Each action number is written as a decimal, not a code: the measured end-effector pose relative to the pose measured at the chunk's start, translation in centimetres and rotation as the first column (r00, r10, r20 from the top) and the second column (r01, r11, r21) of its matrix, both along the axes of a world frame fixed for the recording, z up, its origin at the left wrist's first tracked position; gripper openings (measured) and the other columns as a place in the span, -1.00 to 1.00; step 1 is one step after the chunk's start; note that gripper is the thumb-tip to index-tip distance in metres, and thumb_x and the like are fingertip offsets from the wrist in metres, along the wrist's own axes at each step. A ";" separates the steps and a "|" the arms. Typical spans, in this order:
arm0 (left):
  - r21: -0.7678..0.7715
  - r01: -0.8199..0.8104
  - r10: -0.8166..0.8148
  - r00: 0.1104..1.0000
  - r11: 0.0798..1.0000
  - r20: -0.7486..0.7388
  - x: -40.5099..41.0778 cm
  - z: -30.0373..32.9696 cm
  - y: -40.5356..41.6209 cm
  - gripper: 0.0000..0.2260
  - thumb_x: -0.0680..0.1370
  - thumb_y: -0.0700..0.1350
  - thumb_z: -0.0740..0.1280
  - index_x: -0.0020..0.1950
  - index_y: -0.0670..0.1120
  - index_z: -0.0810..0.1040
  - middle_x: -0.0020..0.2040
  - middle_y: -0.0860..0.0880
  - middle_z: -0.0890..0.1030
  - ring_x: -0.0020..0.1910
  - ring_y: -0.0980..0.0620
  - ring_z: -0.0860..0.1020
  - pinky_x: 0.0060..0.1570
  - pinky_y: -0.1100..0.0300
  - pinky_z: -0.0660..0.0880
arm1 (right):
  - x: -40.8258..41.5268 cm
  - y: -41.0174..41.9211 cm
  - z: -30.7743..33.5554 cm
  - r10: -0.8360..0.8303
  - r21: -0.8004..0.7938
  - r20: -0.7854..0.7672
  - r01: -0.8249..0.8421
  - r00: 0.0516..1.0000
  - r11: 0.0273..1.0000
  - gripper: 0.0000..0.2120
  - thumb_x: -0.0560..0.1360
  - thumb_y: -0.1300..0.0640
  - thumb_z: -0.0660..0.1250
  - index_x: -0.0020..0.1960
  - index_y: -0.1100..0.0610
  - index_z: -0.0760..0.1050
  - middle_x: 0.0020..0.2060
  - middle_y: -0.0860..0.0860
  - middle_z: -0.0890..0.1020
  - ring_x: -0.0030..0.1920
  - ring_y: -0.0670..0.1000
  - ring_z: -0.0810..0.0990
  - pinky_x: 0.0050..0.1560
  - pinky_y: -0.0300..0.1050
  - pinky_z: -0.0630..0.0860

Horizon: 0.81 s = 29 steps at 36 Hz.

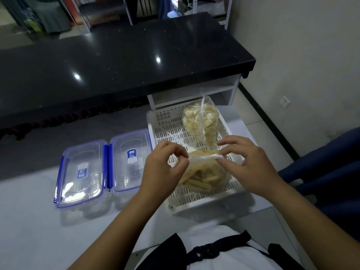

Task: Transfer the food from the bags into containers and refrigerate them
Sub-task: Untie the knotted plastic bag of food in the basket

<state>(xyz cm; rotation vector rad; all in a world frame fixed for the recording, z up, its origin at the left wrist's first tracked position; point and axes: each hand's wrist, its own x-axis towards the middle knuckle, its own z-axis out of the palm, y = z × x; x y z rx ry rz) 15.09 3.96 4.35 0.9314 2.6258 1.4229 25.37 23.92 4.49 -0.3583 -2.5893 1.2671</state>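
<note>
Both hands are over a white plastic basket with slots (171,131). The left hand (162,168) and the right hand (247,162) each pinch one end of the twisted top of a clear plastic bag full of pale yellow food sticks (202,176). The twisted part runs straight between the two hands. The bag sits in the basket, just under the hands. Past the right hand, a second clear bag of pale food pieces (198,121) is tied at the top. Left of the left hand, two clear plastic boxes with blue clip lids (103,168) sit side by side, touching, lids on.
</note>
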 end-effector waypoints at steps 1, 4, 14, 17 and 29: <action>-0.018 -0.002 0.003 1.000 1.000 0.024 -0.1 0.1 -0.1 -0.83 0.47 -0.31 0.42 -0.17 -0.03 0.63 -0.14 0.07 0.60 -0.05 0.16 0.56 -0.04 0.47 0.40 | 0.1 0.1 0.2 -0.010 -0.034 0.011 0.010 1.000 0.999 -0.90 0.46 0.18 0.49 -0.13 0.00 0.63 0.12 -0.15 0.61 0.22 -0.17 0.51 0.24 -0.27 0.40; -0.050 0.102 -0.097 0.991 0.994 0.092 -0.2 0.5 -0.2 -0.84 0.51 -0.22 0.44 -0.01 0.04 0.63 0.00 0.09 0.59 0.07 0.19 0.54 0.10 0.48 0.36 | 0.5 0.0 0.5 -0.016 -0.085 0.031 0.018 0.999 0.996 -0.92 0.46 0.19 0.49 -0.13 0.02 0.65 0.13 -0.14 0.62 0.22 -0.17 0.53 0.25 -0.26 0.42; -0.122 0.267 -0.270 0.963 0.956 -0.010 0.2 0.6 1.3 -0.94 0.50 -0.10 0.48 -0.08 0.00 0.63 0.00 0.09 0.61 0.06 0.06 0.54 0.15 -0.03 0.48 | 1.4 -1.1 1.4 0.054 -0.058 0.030 -0.052 0.998 0.997 -0.92 0.47 0.17 0.47 -0.10 0.00 0.66 0.14 -0.16 0.61 0.23 -0.20 0.51 0.24 -0.28 0.42; -0.115 0.176 -0.191 0.972 0.978 -0.139 0.2 0.6 0.9 -0.94 0.46 -0.13 0.41 -0.09 -0.03 0.57 -0.14 0.08 0.60 -0.11 0.04 0.54 -0.03 0.05 0.50 | 1.6 -0.8 1.4 0.050 -0.046 0.052 -0.048 0.997 0.998 -0.94 0.46 0.13 0.48 -0.13 -0.02 0.65 0.13 -0.17 0.60 0.24 -0.17 0.50 0.24 -0.21 0.41; 0.026 -0.047 0.046 0.999 0.999 0.014 0.0 0.1 -2.1 -0.78 0.54 -0.29 0.34 0.03 0.03 0.59 -0.07 0.16 0.62 -0.05 0.18 0.60 -0.06 0.18 0.58 | 3.9 -0.8 0.4 -0.032 -0.147 0.036 0.037 0.999 0.988 -0.79 0.45 0.20 0.47 -0.30 0.03 0.52 0.04 -0.18 0.64 0.16 -0.16 0.57 0.14 -0.17 0.51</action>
